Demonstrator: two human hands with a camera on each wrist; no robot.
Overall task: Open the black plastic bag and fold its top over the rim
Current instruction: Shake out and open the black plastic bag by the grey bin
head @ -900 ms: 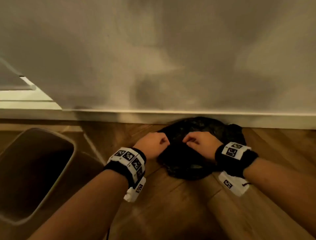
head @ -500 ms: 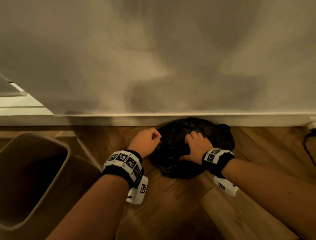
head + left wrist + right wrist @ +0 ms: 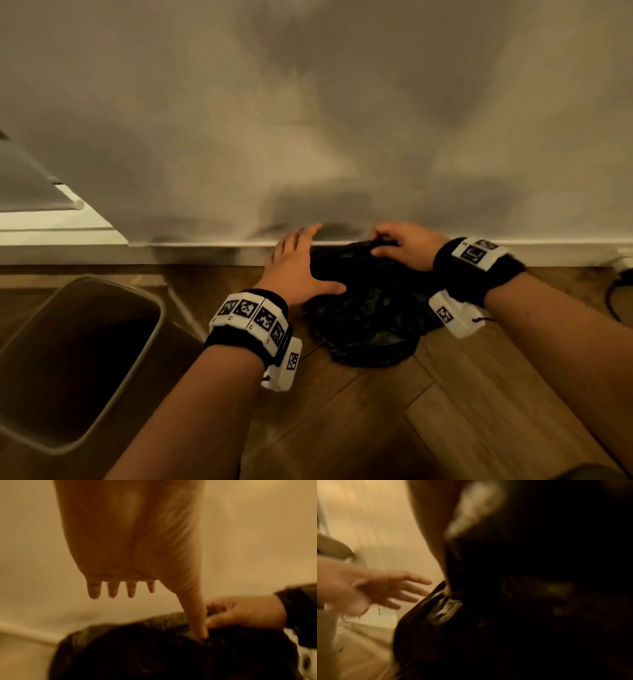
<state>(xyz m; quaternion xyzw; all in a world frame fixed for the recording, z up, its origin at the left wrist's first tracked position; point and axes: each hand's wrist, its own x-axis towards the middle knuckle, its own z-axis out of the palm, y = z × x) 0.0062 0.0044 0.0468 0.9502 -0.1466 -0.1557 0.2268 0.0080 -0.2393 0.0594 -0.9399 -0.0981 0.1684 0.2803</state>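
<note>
Head view: right hand (image 3: 406, 245) grip pinches the crumpled black plastic bag (image 3: 370, 308) on the wooden floor (image 3: 445, 411); left hand (image 3: 294, 270) spread beside it. Thin film could tear if yanked.

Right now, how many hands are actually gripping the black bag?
1. The right hand pinches the top of the black plastic bag near the wall. The left hand is spread open at the bag's left side, only its thumb touching the plastic.

Head view looks down from above; both wrist views sit close, sharing the black bag (image 3: 370, 308).
</note>
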